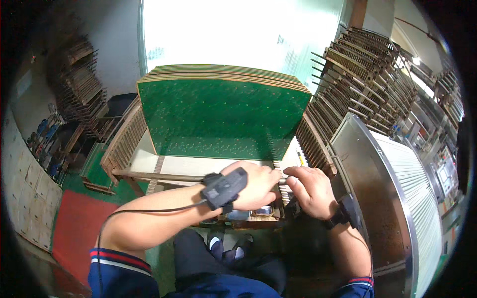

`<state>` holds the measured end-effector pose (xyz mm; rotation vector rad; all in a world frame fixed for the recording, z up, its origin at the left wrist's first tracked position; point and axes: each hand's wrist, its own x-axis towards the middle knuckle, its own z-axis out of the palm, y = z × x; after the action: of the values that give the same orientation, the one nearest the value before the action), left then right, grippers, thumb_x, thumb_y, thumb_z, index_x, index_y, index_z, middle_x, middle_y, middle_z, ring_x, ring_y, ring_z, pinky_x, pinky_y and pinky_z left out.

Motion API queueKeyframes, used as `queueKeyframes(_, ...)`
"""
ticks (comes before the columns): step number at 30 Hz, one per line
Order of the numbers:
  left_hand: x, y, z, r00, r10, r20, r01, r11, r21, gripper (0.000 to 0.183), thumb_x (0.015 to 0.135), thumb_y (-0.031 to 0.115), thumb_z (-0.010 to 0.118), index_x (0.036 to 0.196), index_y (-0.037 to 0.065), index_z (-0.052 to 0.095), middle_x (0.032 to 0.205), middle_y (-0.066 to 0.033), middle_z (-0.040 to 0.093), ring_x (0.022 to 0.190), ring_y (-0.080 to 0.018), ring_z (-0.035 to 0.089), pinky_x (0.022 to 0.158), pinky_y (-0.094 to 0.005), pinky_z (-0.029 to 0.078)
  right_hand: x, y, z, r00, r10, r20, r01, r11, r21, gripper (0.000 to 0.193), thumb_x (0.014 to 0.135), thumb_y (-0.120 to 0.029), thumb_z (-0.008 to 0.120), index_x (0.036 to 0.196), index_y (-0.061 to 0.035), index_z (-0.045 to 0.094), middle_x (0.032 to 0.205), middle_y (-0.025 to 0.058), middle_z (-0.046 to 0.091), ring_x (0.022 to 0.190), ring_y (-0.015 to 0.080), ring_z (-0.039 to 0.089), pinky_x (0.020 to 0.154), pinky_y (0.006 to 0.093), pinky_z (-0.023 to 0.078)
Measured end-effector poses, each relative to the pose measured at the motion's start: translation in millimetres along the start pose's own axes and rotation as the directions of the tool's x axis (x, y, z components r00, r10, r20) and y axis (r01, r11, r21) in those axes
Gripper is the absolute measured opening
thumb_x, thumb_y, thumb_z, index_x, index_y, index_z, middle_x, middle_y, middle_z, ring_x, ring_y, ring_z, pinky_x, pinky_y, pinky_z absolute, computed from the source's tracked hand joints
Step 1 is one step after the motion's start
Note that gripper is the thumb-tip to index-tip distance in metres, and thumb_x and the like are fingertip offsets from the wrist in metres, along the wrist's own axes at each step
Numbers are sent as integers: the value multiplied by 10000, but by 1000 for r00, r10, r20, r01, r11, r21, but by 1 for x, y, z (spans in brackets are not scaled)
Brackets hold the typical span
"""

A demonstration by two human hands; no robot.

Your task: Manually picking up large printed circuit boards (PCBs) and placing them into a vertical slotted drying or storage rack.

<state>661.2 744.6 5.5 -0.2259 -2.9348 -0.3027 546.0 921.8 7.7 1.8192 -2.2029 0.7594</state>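
My left hand (pixel 256 186) and my right hand (pixel 313 192) meet at the front of a wooden rack, right of its middle. Between their fingertips shows a small metallic, cylindrical piece (pixel 283 182), partly covered. The left fingers curl towards it, while the right thumb and forefinger close in from the other side; what each grips is mostly hidden. A toothed strip (pixel 276 164) runs under the fingers from front to back. Behind it stands a row of upright green boards (pixel 218 119) with pale edges and small speckles. Each wrist wears a dark strapped device.
Slatted wooden side rails (pixel 126 130) flank the boards. To the right stands a metal-framed case (pixel 380 198) with a ribbed pale panel. Stacked slatted racks (pixel 362 74) rise behind it. Pale cabinets (pixel 32 191) and a red floor mat (pixel 79 231) lie to the left.
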Motion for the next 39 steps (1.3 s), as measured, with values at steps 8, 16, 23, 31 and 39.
queueKeyframes(8,11,6,10,990,-126,-60,117,984,-132,274,885,334,529,909,99,667,857,-162,689,788,-373,663,697,-494,517,4,-13,20,987,76,-142,-93,989,-117,311,935,-310,517,1033,-28,607,869,171,670,882,337,645,830,455,446)
queueKeyframes(16,6,15,-2,986,-165,-25,163,984,-73,226,860,259,528,901,81,662,850,-192,681,796,-381,660,711,-503,507,-5,-13,1,998,-60,-21,61,997,45,373,881,-174,603,1199,-4,510,1007,181,648,909,360,630,815,452,482)
queueKeyframes(23,6,15,-1,992,-125,0,125,988,-90,233,864,225,533,964,48,648,875,-185,686,815,-365,670,730,-489,521,4,-19,-20,967,-255,-7,236,904,-356,197,797,-242,723,810,-67,632,821,89,592,756,277,596,695,400,477)
queueKeyframes(31,12,10,-9,991,-85,98,102,978,-179,344,905,357,525,964,30,614,890,-207,670,867,-400,646,792,-499,502,10,-22,-31,983,-183,30,177,880,-440,192,802,-237,701,738,-73,625,755,85,570,734,282,586,672,402,477)
queueKeyframes(39,12,-97,-64,998,-47,51,17,876,482,391,867,422,586,996,60,656,984,-170,677,966,-342,651,822,-468,526,-37,57,-186,952,302,-52,-269,743,-613,261,817,-216,657,997,-29,636,981,178,616,938,386,594,818,438,494)
